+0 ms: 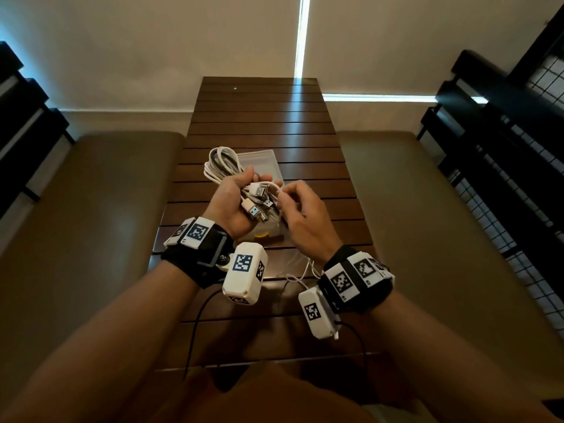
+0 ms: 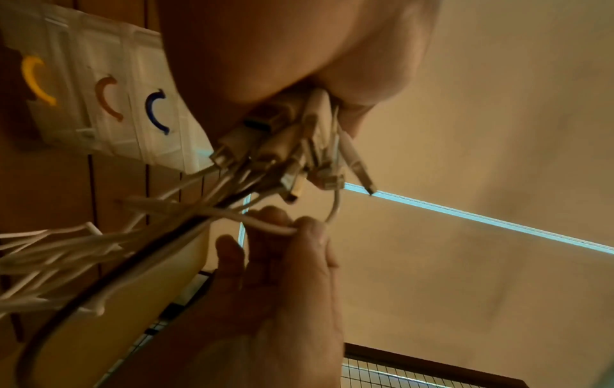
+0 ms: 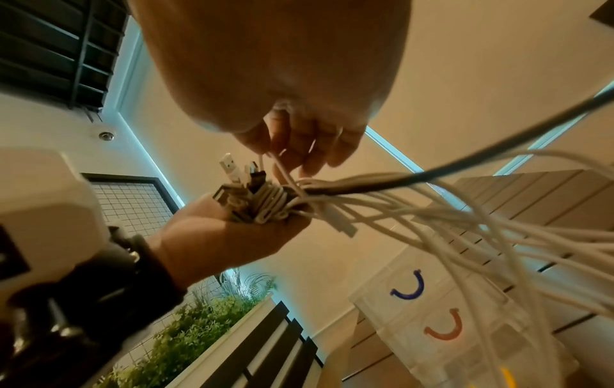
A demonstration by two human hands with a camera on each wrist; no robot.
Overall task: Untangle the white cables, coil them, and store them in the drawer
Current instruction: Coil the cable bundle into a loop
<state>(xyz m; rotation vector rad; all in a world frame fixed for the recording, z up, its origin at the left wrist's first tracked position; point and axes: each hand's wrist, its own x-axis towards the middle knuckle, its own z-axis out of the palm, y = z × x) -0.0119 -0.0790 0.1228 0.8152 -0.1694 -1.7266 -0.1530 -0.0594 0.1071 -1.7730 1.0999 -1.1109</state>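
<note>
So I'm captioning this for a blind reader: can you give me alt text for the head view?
A person's left hand grips a bundle of white cables with their plugs sticking out, while the right hand pinches one strand. Below the hands, a clear plastic drawer box sits on a dark slatted wooden table.

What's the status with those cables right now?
Left hand grips white cable bundle, plugs up. Right hand pinches one strand. Drawer unit shut; nothing stored yet.

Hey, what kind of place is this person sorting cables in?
Probably a home sitting or dining nook: a slatted wooden table flanked by cushioned benches, a drawn window blind, and a planter of greenery.
</note>
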